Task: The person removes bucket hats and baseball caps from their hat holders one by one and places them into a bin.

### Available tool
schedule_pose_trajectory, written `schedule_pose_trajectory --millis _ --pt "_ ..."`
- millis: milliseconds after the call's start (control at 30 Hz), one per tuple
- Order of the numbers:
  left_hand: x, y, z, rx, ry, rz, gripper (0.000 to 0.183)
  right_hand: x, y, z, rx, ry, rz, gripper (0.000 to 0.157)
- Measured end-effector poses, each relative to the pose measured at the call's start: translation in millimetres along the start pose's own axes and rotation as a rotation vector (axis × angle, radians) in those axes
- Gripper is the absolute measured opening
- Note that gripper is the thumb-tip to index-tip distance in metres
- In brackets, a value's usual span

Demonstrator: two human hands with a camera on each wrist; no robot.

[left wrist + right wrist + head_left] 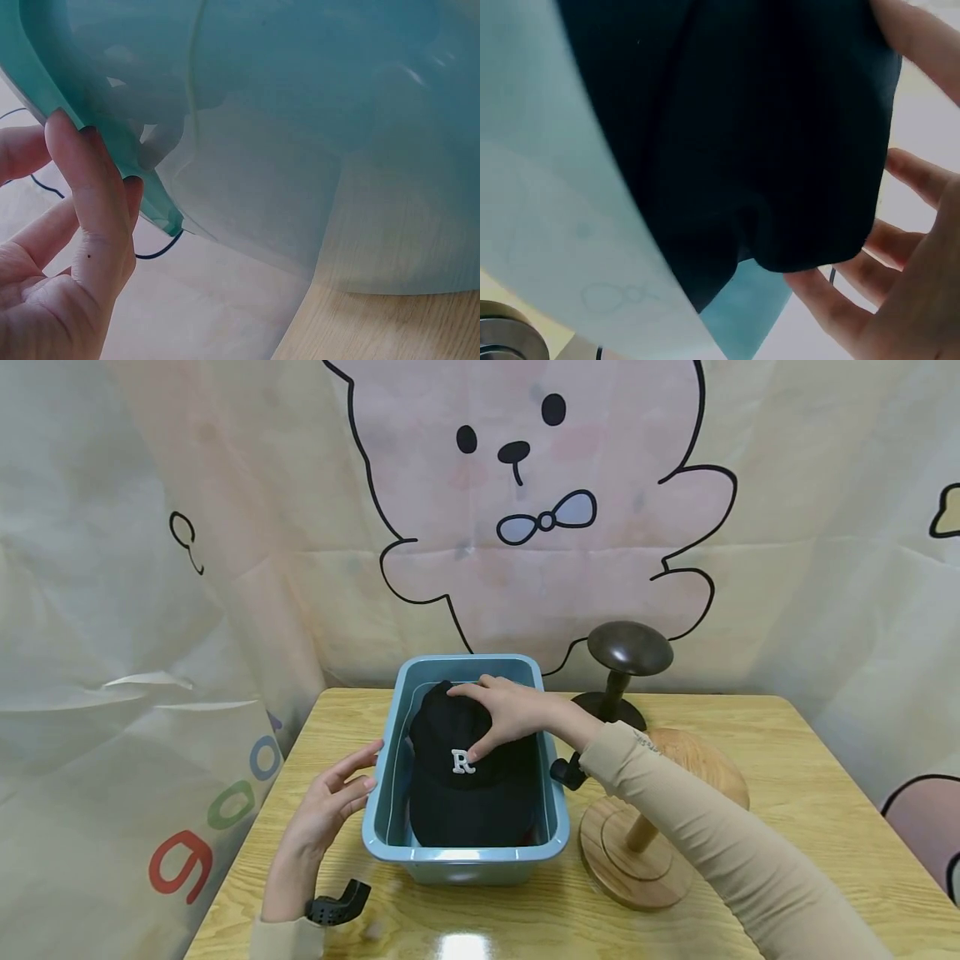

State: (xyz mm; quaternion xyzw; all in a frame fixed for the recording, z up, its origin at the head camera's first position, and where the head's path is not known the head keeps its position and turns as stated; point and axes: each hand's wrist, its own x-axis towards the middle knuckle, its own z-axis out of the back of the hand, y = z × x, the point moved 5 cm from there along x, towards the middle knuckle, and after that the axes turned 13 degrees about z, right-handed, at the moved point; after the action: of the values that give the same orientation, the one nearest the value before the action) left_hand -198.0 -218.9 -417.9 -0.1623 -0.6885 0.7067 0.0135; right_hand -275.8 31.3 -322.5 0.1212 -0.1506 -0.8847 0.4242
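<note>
A black baseball cap [472,810] with a white letter R on its front sits in a light blue plastic bin [467,853], brim toward the near end. Over the crown, my right hand [506,714] holds the cap, thumb beside the letter and fingers at the far side. The right wrist view shows the cap's dark cloth [742,135] between thumb and fingers. My left hand [326,806] rests its fingertips against the bin's left rim. Seen from the left wrist, those fingers [90,180] touch the rim's outer edge.
A wooden hat stand [637,885] stands right of the bin, partly hidden by my right sleeve. Behind it is a dark metal stand [630,648] with a domed top. The wooden table [795,793] meets a printed cloth backdrop [247,610].
</note>
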Motion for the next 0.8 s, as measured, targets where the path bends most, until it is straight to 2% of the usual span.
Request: schedule_pose_trajectory --millis 233,533,800 --pt "-0.9 -0.1 0.1 0.001 -0.008 0.013 0.053 5.2 1.0 -5.8 0.002 0.053 -0.019 0.092" --pt "0.2 0.5 -0.1 0.022 -0.017 0.014 0.052 12.7 -0.8 -15.1 0.014 0.164 -0.040 0.080" --pt "0.3 0.4 0.3 0.019 -0.016 0.018 0.052 24.9 -1.0 -20.8 -0.016 0.242 -0.113 0.074"
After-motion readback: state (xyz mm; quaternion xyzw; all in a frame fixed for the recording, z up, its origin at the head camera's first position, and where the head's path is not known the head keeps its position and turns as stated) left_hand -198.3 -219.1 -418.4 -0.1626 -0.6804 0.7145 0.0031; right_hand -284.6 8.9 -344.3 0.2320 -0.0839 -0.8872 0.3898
